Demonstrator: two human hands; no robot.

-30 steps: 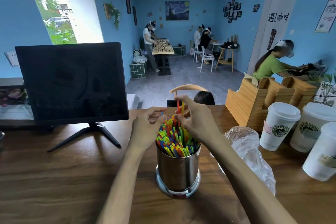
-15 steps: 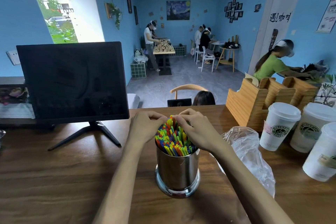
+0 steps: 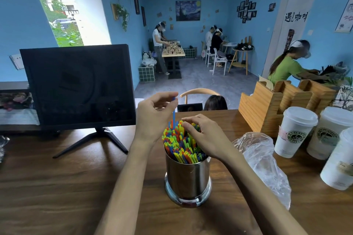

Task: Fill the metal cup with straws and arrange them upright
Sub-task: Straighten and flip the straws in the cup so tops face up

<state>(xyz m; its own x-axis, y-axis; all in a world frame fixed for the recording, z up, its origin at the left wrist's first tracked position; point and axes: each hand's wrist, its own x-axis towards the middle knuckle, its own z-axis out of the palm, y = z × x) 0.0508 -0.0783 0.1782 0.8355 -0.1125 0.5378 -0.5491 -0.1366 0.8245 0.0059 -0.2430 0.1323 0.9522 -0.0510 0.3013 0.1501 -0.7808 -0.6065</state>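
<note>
Left hand (image 3: pixel 154 118) raised, fingertips pinched, right hand (image 3: pixel 205 137) lower, fingers curled downward

We see our two forearms rising from the lower edge of the frame toward its middle, both bare, no sleeve showing. Our left hand (image 3: pixel 152 118) and right hand (image 3: pixel 205 135) are bare too, with short, plain nails on our slim fingers.

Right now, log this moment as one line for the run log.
left hand: pinching a blue straw above the bunch | right hand: fingertips on straws | metal cup: full, on table
</note>
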